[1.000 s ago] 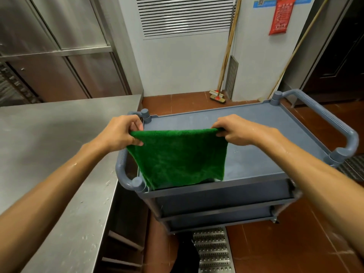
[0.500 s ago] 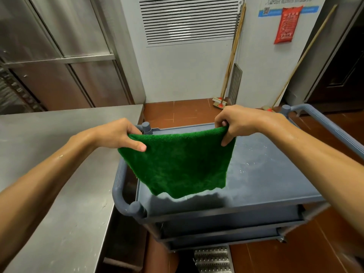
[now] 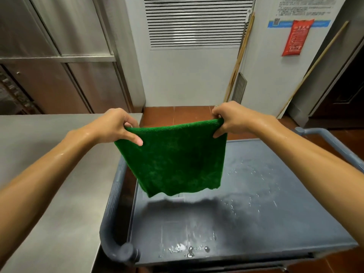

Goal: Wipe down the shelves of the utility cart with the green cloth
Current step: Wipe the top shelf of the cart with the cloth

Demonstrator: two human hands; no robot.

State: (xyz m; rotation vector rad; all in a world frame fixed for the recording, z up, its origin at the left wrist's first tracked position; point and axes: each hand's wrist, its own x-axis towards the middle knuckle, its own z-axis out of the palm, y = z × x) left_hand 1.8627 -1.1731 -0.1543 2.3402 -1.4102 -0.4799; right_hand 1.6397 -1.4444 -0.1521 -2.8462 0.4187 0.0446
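Holding a green cloth [image 3: 173, 160] stretched out by its top corners, the left hand [image 3: 116, 125] and right hand [image 3: 230, 117] each pinch one corner between curled fingers and thumb. It hangs flat in the air above the grey utility cart [image 3: 256, 223], not touching the wet top shelf, where water droplets glisten. A steel desk [image 3: 49, 174] stands just left of the cart. Broom handles [image 3: 239, 62] lean against the far wall.
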